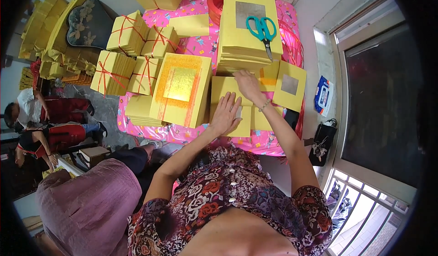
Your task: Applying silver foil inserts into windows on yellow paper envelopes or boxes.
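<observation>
I have the yellow paper (221,86) right under both hands, lying flat on the pink patterned cloth (200,46), just on the near side of the tall yellow stack (244,44). My left hand (225,113) is laid palm-down over its nearer part, the fingers slightly spread, pointing away from the body and partly covering a silver patch (238,112). My right hand (248,86) sits farther out, at the paper's far edge by the foot of the tall stack, its fingers drawn together and aimed to the left; I cannot tell whether they pinch an edge or only press. So the right hand is nearer the stack and the left nearer the body. The paper's long side seems to run away from the body, though the hands hide too much for me to be sure. Teal-handled scissors (263,31) rest on the stack, blades toward the right hand but apart from it. The gold-panelled stack (181,89) stands left of the left hand, and a silver-squared card (290,86) lies to the right.
</observation>
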Motion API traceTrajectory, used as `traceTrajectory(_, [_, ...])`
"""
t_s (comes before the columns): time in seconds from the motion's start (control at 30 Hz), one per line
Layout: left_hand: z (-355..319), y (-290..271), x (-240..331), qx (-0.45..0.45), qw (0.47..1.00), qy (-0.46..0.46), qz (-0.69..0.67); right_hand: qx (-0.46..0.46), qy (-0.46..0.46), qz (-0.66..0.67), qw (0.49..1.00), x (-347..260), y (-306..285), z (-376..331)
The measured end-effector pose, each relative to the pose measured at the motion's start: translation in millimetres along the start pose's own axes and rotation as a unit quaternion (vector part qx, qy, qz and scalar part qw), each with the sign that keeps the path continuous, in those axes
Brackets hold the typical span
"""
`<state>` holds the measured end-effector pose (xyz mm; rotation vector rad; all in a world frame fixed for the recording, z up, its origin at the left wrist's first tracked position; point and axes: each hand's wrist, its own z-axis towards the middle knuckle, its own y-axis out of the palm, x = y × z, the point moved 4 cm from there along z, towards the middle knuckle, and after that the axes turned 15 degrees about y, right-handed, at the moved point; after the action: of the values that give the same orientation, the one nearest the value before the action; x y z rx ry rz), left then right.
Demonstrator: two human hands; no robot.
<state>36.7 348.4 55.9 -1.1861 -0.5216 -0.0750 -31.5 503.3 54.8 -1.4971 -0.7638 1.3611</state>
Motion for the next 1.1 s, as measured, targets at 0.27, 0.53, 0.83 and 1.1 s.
traceTrajectory(0.27, [-2,5,-3,-0.014,1.0,0.004,-0.013,-0.072,0.0,0.016,0.997,-8,13,6])
traceTrajectory(0.53, [-6,12,-6,-0.005,0.999,0.001,-0.039,-0.055,-0.026,0.002,0.998,-14,9,2])
traceTrajectory(0.83, [-9,22,-9,0.015,0.999,-0.005,-0.048,-0.028,-0.016,0.004,0.999,-13,17,-4])
traceTrajectory(1.1, [-12,25,-12,0.022,0.995,-0.022,-0.092,-0.019,-0.028,0.018,0.999,-19,19,-5])
